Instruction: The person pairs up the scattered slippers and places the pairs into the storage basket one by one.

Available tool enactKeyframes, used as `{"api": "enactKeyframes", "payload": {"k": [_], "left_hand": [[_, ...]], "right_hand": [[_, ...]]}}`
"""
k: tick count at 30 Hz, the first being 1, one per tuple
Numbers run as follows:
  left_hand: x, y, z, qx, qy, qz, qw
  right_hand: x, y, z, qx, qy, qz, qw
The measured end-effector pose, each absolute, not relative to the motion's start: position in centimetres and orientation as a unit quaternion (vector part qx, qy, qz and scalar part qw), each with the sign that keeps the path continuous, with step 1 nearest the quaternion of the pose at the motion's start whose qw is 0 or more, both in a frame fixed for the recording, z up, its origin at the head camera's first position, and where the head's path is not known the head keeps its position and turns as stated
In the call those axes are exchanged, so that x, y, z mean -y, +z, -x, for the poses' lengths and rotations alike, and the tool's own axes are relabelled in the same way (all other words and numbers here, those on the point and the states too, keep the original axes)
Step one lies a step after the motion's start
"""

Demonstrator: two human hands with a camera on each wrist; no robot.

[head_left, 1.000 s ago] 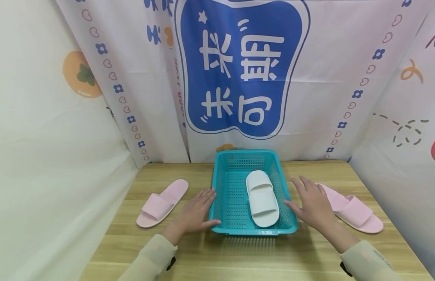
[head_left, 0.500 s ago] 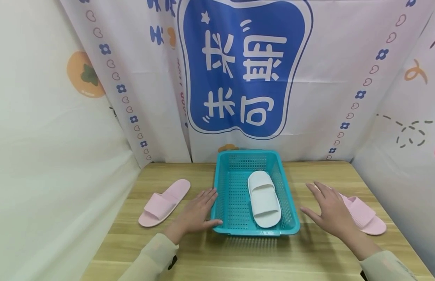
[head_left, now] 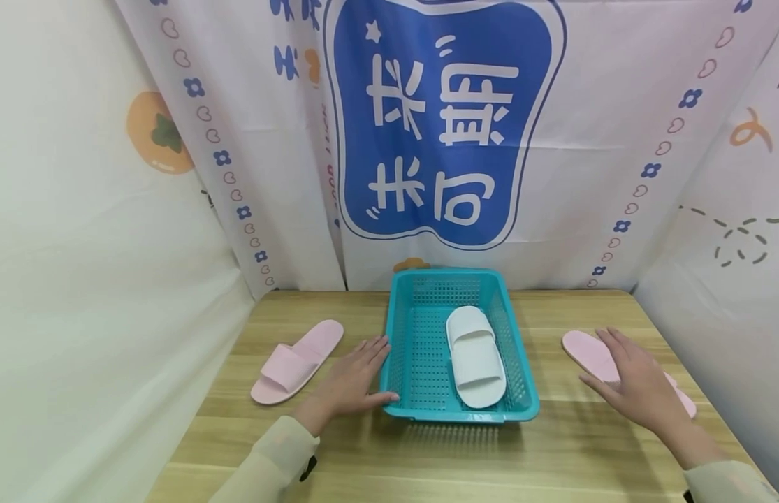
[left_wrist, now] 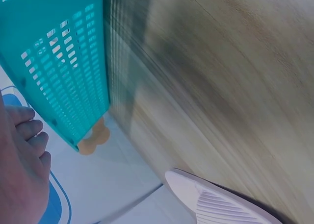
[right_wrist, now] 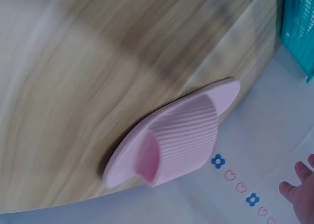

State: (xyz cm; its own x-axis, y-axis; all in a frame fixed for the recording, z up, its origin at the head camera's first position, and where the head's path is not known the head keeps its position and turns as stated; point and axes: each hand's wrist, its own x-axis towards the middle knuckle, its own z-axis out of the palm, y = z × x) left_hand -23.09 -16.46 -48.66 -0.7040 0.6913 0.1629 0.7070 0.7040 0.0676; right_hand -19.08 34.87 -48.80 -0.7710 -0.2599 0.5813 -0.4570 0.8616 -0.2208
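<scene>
Backdrop: white printed curtain (head_left: 615, 105) on three sides, with a large blue panel (head_left: 442, 119) bearing white characters, behind the far edge of the counter.

Counter (head_left: 427, 461): light wood grain, carrying all items below.

Basket (head_left: 420, 349): teal perforated plastic, rectangular, at the middle of the counter, reaching toward the far edge. Holds one white slipper (head_left: 474, 356) lying flat in its right half, toe toward the curtain.

Pink slipper, right (head_left: 584, 348): flat on the counter near the right edge, well apart from the basket; mostly covered in the head view, seen whole and ribbed from the right wrist.

Pink slipper, left (head_left: 297, 361): flat on the counter near the left edge, angled, just beside the left hand but not touched.

Right hand (head_left: 641, 381): grip slack, fingers spread and straight, over the right pink slipper; contact cannot be told; nothing held.

Left hand (head_left: 348, 381): grip slack, palm down, fingers straight, thumb and fingertips against the basket's left wall; nothing grasped.
</scene>
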Motion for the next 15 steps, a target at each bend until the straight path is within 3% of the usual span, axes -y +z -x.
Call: {"api": "enactKeyframes", "payload": {"k": [4, 15], "left_hand": [[16.9, -48.5, 23.1, 0.919, -0.065, 0.381, 0.078], [18.9, -48.3, 23.3, 0.915, -0.070, 0.355, 0.180]], "right_hand": [[-36.3, -49.1, 19.0, 0.926, 0.189, -0.186, 0.268], [-39.6, -50.8, 19.0, 0.931, 0.192, -0.165, 0.262]]}}
